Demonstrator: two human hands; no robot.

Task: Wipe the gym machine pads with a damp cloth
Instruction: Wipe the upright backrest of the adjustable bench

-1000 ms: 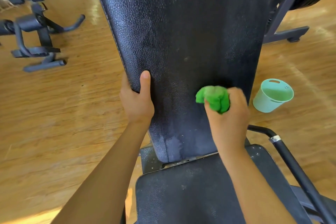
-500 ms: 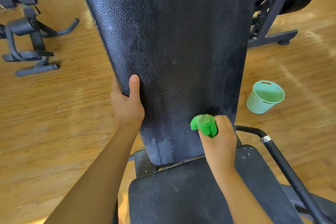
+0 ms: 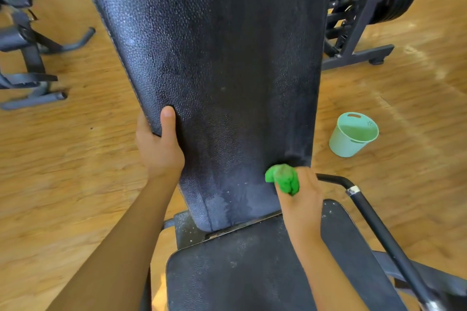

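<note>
Right hand [image 3: 300, 192] grips bunched cloth [image 3: 283, 179] against back pad [image 3: 227, 58], long axis upright; left hand [image 3: 159, 149] grips its edge.

This is a gym. A tall black textured back pad [image 3: 227, 58] rises above a matching seat pad [image 3: 240, 272]. Stacked weight plates [image 3: 401, 0] sit on a steel machine behind, and another machine frame [image 3: 32, 58] stands at the left on the wood-plank floor [image 3: 75, 159].

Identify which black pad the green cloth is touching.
The upright back pad: the right hand presses the green cloth near its lower right edge. The seat pad lies below.
</note>
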